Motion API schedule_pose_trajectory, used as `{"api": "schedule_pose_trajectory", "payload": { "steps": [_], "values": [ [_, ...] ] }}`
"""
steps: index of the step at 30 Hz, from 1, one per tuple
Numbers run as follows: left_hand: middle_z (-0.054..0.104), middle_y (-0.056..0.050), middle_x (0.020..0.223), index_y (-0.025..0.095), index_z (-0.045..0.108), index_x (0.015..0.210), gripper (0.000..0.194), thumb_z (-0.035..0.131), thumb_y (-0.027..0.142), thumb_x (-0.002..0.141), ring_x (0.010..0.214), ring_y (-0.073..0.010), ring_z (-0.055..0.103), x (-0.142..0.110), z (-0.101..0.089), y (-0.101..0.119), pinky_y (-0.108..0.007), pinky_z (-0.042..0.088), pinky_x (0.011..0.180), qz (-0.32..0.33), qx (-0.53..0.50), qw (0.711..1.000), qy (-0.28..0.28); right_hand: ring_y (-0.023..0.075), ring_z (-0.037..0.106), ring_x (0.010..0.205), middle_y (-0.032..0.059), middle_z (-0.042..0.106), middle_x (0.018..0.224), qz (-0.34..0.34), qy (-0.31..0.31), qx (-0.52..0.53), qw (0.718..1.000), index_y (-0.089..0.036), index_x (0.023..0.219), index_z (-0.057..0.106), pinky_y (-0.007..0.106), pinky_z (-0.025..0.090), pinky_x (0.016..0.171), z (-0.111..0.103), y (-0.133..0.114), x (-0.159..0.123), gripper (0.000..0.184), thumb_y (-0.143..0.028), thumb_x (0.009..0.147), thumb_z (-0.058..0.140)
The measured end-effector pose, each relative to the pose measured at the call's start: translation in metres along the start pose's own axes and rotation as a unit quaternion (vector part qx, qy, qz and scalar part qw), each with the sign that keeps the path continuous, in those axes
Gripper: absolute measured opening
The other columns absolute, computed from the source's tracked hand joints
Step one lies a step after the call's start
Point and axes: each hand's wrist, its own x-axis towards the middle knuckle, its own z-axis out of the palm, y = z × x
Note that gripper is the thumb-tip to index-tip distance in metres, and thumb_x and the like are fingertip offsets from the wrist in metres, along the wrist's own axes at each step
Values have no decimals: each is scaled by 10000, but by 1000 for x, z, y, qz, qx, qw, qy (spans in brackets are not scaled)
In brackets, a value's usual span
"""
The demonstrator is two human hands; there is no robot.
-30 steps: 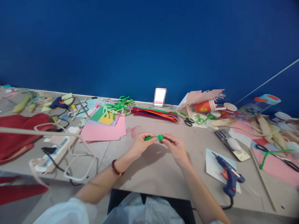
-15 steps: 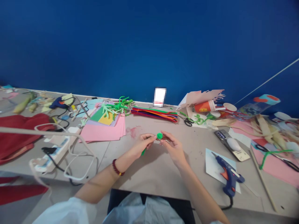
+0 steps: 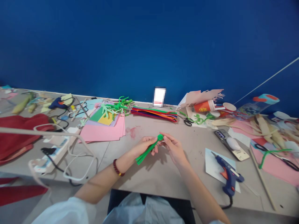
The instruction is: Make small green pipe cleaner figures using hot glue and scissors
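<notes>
A bundle of green pipe cleaners [image 3: 146, 153] with a rounded knob at its upper end lies between my hands, over the middle of the table. My left hand [image 3: 145, 145] is closed around it below the knob, and the loose ends slant down toward my left wrist. The fingertips of my right hand [image 3: 173, 148] pinch at the knob's right side. Behind my hands rests a stack of multicoloured pipe cleaners [image 3: 154, 114]. Bent green pipe cleaners [image 3: 114, 108] sit on coloured paper to the left of that stack.
At right a blue hot glue gun [image 3: 228, 174] rests on pale paper, near a phone [image 3: 230, 145] and a wooden stick [image 3: 263, 179]. Scissors [image 3: 187, 120] and red paper cups [image 3: 205, 106] stand farther back. A white power strip [image 3: 57, 152] with cables lies left, beside pink sheets [image 3: 100, 132].
The green bundle has turned, so its long strands now show, pointing down and left; before, mainly the round knob was visible. Both hands stay in nearly the same place.
</notes>
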Motion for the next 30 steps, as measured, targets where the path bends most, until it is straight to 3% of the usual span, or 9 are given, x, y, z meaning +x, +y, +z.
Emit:
{"api": "schedule_pose_trajectory", "payload": {
  "steps": [9,16,22,27,30],
  "values": [
    [579,-6,507,110,601,722,348,636,457,729,398,-63,487,-2,6,-1,-179,362,445,16,-42,999,2,136,589,632,10,636,728,31,-9,-3,999,-220,931,708,294,487,641,2,2,0,268,-374,714,680],
    [565,-7,554,115,547,643,323,587,402,786,423,-56,470,-2,5,-4,-184,357,464,39,-66,997,-9,161,593,682,21,642,721,52,-11,61,997,-189,1009,673,317,471,676,2,4,0,368,-395,704,688],
    [591,-15,560,112,564,715,315,590,419,783,420,-63,491,-4,8,-1,-186,381,475,36,-67,997,-4,149,578,554,0,607,585,56,-58,40,996,-171,793,678,324,458,656,6,3,-2,239,-399,723,672],
    [631,-39,615,116,583,757,362,574,478,773,510,-106,563,-5,11,-3,-221,432,539,15,-4,1000,7,110,504,452,-34,549,507,74,-70,60,993,-174,671,649,274,426,536,7,1,-2,218,-383,730,670],
    [620,-33,640,113,602,722,349,577,456,776,600,-114,566,-6,11,0,-224,426,590,85,113,989,40,97,519,534,-20,618,620,83,-34,80,993,-171,740,689,239,421,550,5,2,0,197,-350,668,730]
  ]
}}
